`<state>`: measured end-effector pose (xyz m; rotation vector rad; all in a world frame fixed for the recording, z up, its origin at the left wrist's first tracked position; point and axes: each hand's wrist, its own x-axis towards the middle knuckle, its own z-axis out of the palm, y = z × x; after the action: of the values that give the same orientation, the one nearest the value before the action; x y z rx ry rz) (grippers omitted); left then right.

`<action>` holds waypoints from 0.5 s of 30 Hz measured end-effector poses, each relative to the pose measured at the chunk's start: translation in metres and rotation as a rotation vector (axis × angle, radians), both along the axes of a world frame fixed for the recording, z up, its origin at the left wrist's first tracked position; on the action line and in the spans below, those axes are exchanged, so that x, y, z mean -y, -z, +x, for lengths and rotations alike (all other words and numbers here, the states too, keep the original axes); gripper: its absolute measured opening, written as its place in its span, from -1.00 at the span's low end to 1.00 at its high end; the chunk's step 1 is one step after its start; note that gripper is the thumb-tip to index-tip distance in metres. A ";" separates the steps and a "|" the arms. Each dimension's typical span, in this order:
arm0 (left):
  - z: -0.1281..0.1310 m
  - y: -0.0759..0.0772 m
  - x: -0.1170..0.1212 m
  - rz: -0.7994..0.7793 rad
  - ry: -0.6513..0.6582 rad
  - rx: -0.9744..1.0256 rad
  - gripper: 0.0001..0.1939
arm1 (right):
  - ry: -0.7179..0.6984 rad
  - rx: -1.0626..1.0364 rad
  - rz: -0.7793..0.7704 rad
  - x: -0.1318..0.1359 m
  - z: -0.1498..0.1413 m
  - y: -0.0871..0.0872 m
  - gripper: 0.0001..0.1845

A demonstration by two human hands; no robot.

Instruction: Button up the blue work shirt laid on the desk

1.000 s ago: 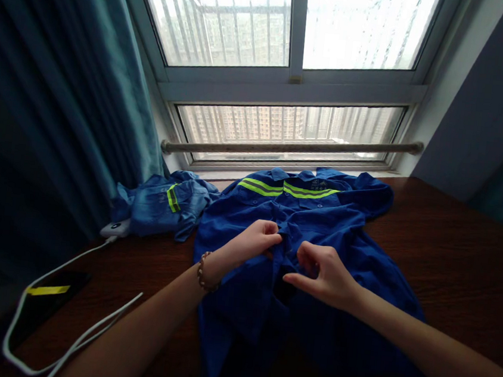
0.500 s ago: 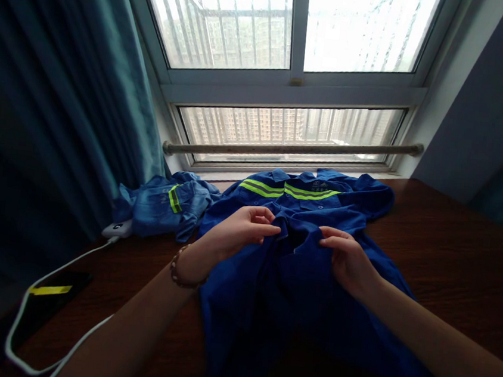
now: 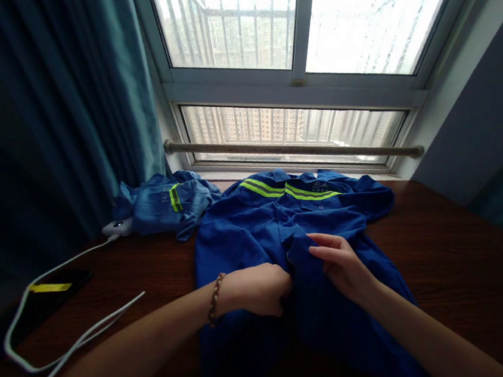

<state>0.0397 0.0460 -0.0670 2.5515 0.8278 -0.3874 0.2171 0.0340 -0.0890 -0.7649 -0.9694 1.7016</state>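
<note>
A dark blue work jacket (image 3: 247, 230) with yellow-green reflective stripes lies spread in front of me, its collar toward the window. Loose blue cloth hangs down toward me at the near side; whether it belongs to the same garment I cannot tell. My left hand (image 3: 263, 289), with a braided bracelet at the wrist, is curled at the front opening, back of the hand up and fingertips hidden in the cloth. On the other side of the opening, my right hand (image 3: 338, 260) pinches the upper edge of the blue cloth between thumb and fingers.
A second, folded blue garment (image 3: 160, 206) lies left of the jacket. Beside it a white device (image 3: 117, 226) trails a white cable (image 3: 61, 261). A dark flat object with a yellow strip (image 3: 50, 288) rests on the wooden table (image 3: 458, 270). Window and rail (image 3: 291, 149) stand behind.
My left hand has left the upper edge and moved down and toward me along the opening, curling inward. The right hand has hardly moved and keeps the cloth edge.
</note>
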 end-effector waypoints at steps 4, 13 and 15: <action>-0.011 -0.008 -0.012 -0.044 -0.109 0.115 -0.92 | -0.120 0.022 0.046 0.000 -0.001 0.002 -0.60; -0.030 -0.042 -0.025 -0.505 -0.353 0.550 -0.73 | -0.077 0.337 0.180 0.003 -0.005 0.001 -0.56; -0.027 -0.037 -0.024 -0.499 -0.400 0.604 -0.77 | -0.040 0.354 0.199 0.004 -0.005 0.001 -0.58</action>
<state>0.0125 0.0702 -0.0298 1.8221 0.8400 0.2668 0.2117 0.0299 -0.0897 -0.9359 -1.3829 1.5017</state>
